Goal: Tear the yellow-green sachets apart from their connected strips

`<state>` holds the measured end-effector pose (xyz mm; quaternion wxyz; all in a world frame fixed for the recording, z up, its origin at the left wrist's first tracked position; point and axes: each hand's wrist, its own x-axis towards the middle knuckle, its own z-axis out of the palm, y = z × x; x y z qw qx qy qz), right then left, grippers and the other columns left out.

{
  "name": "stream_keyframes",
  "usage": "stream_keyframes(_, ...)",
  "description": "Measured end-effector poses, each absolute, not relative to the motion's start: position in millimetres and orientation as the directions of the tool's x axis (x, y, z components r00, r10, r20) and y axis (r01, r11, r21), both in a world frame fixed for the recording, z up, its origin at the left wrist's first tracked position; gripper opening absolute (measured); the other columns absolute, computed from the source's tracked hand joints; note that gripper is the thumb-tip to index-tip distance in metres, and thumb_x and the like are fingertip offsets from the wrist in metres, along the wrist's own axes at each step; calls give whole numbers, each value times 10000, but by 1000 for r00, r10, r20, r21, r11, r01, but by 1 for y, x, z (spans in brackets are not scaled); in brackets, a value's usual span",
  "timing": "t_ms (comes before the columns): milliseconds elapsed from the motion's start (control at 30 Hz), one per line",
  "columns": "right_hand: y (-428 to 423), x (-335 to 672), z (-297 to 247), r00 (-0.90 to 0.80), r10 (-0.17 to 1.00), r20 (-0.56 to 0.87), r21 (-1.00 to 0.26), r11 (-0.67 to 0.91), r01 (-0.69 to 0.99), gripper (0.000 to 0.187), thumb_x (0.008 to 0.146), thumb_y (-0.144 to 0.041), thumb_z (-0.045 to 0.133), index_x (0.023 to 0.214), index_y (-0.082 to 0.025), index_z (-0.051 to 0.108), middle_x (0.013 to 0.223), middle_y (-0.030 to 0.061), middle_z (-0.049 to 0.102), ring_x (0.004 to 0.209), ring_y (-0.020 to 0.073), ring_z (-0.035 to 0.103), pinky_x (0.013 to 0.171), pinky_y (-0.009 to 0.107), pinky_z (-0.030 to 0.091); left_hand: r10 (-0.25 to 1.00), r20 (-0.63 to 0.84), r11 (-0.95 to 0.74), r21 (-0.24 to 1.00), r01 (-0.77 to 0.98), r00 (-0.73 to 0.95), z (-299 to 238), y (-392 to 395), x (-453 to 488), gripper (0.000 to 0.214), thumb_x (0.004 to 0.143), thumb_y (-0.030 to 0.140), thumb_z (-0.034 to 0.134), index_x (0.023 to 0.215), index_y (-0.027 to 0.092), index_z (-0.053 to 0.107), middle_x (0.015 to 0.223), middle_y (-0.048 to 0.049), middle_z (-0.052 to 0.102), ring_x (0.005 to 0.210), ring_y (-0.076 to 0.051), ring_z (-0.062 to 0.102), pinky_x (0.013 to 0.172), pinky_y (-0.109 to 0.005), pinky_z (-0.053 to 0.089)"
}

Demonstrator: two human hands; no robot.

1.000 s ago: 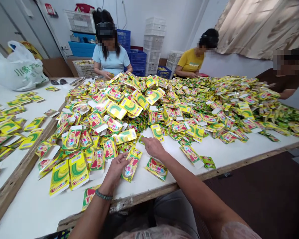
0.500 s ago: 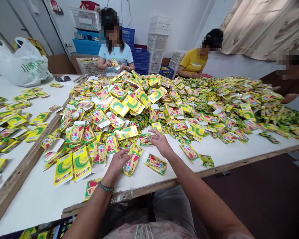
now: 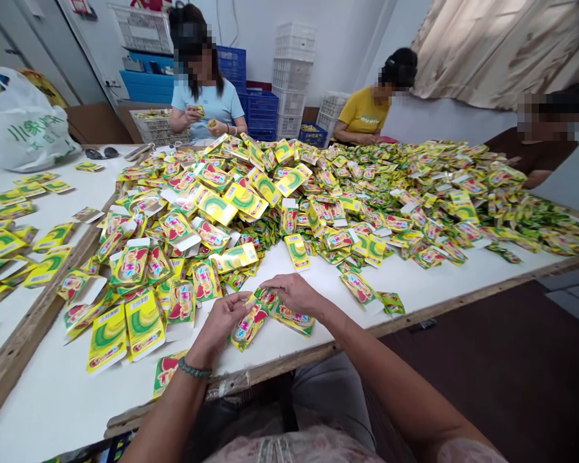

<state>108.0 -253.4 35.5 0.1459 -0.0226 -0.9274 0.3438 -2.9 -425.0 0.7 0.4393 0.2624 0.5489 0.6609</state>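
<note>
My left hand (image 3: 223,318) is closed on a yellow and red flat carton (image 3: 246,326) held just above the white table (image 3: 53,399) near its front edge. My right hand (image 3: 293,292) has its fingers curled over a small green sachet (image 3: 266,298) and meets the carton's upper end. Another printed carton (image 3: 294,317) lies flat just under my right wrist. A beaded bracelet (image 3: 194,369) sits on my left wrist. A big heap of yellow-green cartons and sachets (image 3: 318,193) covers the table beyond my hands.
Three other people sit at the far and right sides of the table, one in a blue shirt (image 3: 203,106), one in yellow (image 3: 364,116), one at the right edge (image 3: 543,151). A white plastic bag (image 3: 22,132) rests on the left table. Crates (image 3: 292,77) stack by the wall.
My right hand drew back from the heap with a small green sachet and came to the carton in my left hand. The person in blue lowered both hands slightly.
</note>
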Motion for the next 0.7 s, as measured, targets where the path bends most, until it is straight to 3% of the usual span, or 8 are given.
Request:
stream_keyframes(100,-262,108,35,-956,112,273,-666,739,-103,384,771,-80,439,1080,-182,642,1027,56,666,917,160,607,833,286,445,873,-131,-17,954,-298,-470,3,-425,-2,488,657,359,729,1074,129,625,815,-78,721,692,-188,661,676,-286,493)
stream_keyframes(233,-268,103,24,-890,344,299,-825,562,-60,359,766,-125,491,1109,-195,570,838,8,667,767,134,620,728,257,481,858,-116,-60,945,-322,-500,6,-427,-1,505,627,348,754,1073,148,628,811,-64,719,701,-180,658,683,-276,491)
stream_keyframes(367,-277,99,18,-831,403,385,-772,634,-50,274,746,-97,488,981,-208,574,745,-10,636,712,130,611,713,250,472,826,-146,-64,935,-348,-544,5,-426,-2,481,597,328,774,1021,143,640,746,-45,707,638,-166,644,661,-285,495)
stream_keyframes(500,-284,99,21,-806,456,378,-795,606,-30,358,696,-107,544,1040,-208,534,794,5,641,703,136,602,690,250,473,815,-115,-75,951,-299,-568,3,-426,-3,450,610,335,762,1002,144,649,702,-18,690,620,-147,622,630,-255,478)
stream_keyframes(600,-286,100,21,-879,405,253,-871,491,-24,383,691,-91,508,1054,-212,520,738,-14,647,668,131,601,656,240,467,834,-107,-62,957,-285,-541,3,-427,-3,435,644,335,738,1025,147,643,678,-10,676,595,-132,604,592,-232,456)
stream_keyframes(700,-291,102,23,-929,321,183,-919,392,-46,420,716,-91,453,1111,-232,485,810,-12,662,688,121,595,635,225,453,853,-111,-60,950,-306,-510,4,-427,0,396,663,330,724,1009,152,650,712,-24,688,622,-136,615,595,-223,454)
